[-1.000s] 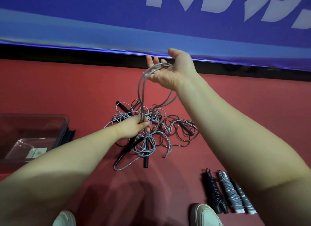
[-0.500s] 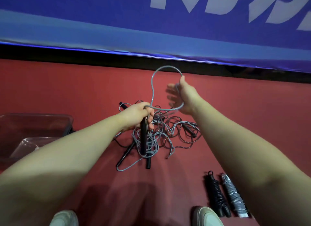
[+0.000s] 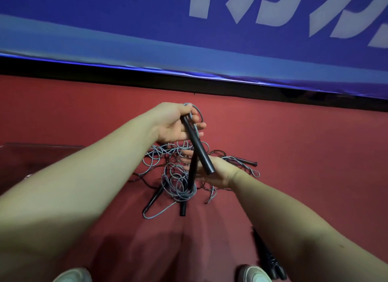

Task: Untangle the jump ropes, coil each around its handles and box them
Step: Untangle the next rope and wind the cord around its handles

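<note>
I am working the untangling step, my left hand gripping a black cylindrical handle above the grey-and-black rope tangle on the red floor, my right hand showing no determinable grip; next, I judge, drawing its grey cord free.

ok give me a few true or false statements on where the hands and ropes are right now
The left hand grips a black handle. True.
The rope tangle lies inside the clear box. False: it lies on the red floor, right of the box.
The right hand is above the left in the view. False: it is below, under the handle's lower end.
A coiled black rope lies beside the right shoe. True.
</note>
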The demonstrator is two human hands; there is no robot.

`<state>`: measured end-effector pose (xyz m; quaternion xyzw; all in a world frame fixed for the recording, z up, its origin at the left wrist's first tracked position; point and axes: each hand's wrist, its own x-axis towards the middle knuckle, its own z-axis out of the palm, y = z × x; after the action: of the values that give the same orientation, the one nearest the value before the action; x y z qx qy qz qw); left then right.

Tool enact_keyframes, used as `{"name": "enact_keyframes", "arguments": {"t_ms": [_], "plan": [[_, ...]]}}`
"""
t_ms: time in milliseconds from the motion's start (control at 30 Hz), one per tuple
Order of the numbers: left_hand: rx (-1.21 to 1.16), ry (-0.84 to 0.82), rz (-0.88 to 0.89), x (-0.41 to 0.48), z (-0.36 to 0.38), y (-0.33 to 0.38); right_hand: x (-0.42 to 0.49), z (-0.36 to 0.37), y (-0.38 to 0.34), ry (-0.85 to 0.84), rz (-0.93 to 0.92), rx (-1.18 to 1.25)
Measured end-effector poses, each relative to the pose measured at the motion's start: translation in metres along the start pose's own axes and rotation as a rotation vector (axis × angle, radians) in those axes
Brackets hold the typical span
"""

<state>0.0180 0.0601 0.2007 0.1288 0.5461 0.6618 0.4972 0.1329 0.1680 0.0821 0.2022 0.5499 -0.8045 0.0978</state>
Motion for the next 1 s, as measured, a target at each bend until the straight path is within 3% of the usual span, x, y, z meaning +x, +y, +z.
{"name": "enact_keyframes", "arguments": {"t_ms": [133,200,333,433,600,833,1000], "plan": [[0.038,0.050,0.004,-0.002,-0.010,0.000,0.001,0.022,-0.011,-0.241,0.005,0.130],[0.059,0.079,0.014,-0.003,-0.019,0.001,0.001,0.026,-0.013,-0.300,0.020,0.045],[0.185,0.157,-0.011,-0.006,-0.039,-0.001,0.002,0.033,-0.012,-0.117,-0.036,-0.305],[0.308,0.286,-0.053,-0.004,-0.054,-0.006,0.000,0.032,-0.018,-0.019,-0.078,-0.421],[0.260,0.292,-0.181,-0.006,-0.074,-0.014,0.000,0.032,-0.025,0.063,-0.111,-0.409],[0.145,0.223,-0.124,-0.003,-0.073,-0.026,0.005,0.044,-0.027,0.163,-0.141,-0.333],[0.281,0.191,-0.129,0.000,-0.069,-0.036,0.010,0.053,-0.026,0.260,-0.188,-0.359]]}}
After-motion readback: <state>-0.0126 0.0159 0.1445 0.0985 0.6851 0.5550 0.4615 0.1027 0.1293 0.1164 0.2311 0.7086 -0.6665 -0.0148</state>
